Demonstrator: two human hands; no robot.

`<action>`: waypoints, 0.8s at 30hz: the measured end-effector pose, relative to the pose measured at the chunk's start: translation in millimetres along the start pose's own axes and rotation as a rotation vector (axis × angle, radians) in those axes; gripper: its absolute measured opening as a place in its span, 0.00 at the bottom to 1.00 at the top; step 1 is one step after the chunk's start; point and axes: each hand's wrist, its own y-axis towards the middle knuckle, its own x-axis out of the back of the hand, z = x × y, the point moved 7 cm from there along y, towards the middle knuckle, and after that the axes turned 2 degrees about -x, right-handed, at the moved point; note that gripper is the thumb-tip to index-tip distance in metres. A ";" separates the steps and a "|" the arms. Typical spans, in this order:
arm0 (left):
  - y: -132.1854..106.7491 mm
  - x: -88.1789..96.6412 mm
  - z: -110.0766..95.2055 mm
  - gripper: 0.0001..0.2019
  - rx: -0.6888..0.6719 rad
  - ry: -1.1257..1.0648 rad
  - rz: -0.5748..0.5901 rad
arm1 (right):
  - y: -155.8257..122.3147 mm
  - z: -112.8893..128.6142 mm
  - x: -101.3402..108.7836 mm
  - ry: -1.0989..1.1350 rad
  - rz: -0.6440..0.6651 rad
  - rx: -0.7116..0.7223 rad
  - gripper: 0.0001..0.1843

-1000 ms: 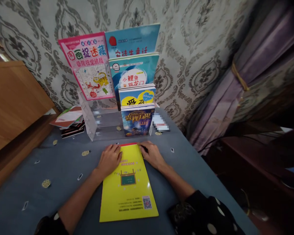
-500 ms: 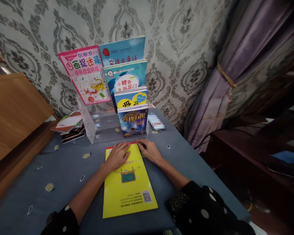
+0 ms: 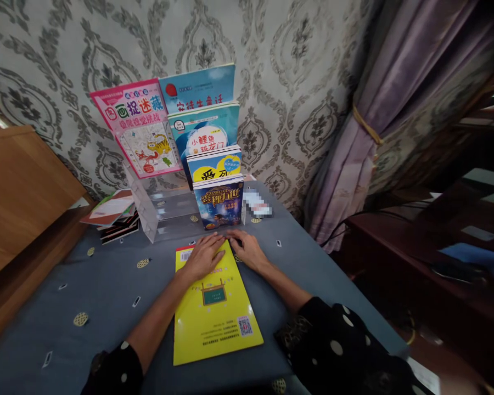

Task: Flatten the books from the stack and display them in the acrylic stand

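A thin yellow book point(image 3: 214, 312) lies flat on the blue tablecloth point(image 3: 107, 296) in front of me, back cover up. My left hand point(image 3: 203, 257) rests flat on its far end with fingers stretched out. My right hand point(image 3: 247, 249) lies at the book's far right corner, fingers curled down over the edge. Just beyond both hands stands a clear acrylic tiered rack point(image 3: 156, 211). It holds a dark blue book point(image 3: 219, 202) in front, a yellow and blue one point(image 3: 214, 164), two teal ones point(image 3: 201, 131) behind, and a pink puzzle book point(image 3: 140, 129) at the upper left.
A small pile of books point(image 3: 113, 214) lies left of the rack. A wooden board point(image 3: 20, 192) leans at the far left. Patterned wallpaper rises behind the table. A purple curtain point(image 3: 370, 120) hangs on the right above a dark wooden surface point(image 3: 428, 258).
My left hand has slid rightwards along the yellow book's far end, uncovering a barcode at its left corner. The right hand has stayed at the far right corner. The view shifted a little.
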 end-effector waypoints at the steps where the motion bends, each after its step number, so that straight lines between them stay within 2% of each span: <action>1: -0.1 0.3 -0.1 0.21 0.000 0.001 -0.003 | -0.2 0.7 0.0 0.005 0.000 0.004 0.17; 6: -0.6 0.8 -0.6 0.20 -0.003 0.006 -0.046 | -1.7 6.0 -5.7 -0.027 0.054 0.069 0.19; 13: -7.5 4.8 3.6 0.16 0.015 0.029 -0.157 | -1.8 5.3 -9.8 -0.189 0.095 -0.002 0.17; 17: -27.1 11.4 15.6 0.15 0.063 0.078 -0.202 | -3.2 9.3 -7.6 -0.208 0.107 0.009 0.17; 21: -54.7 21.5 33.6 0.13 0.185 0.142 -0.219 | -4.4 10.8 -4.5 -0.207 0.105 0.014 0.18; 24: -67.4 29.9 37.3 0.12 0.260 0.170 -0.222 | -5.8 15.6 -3.0 -0.246 0.105 0.023 0.18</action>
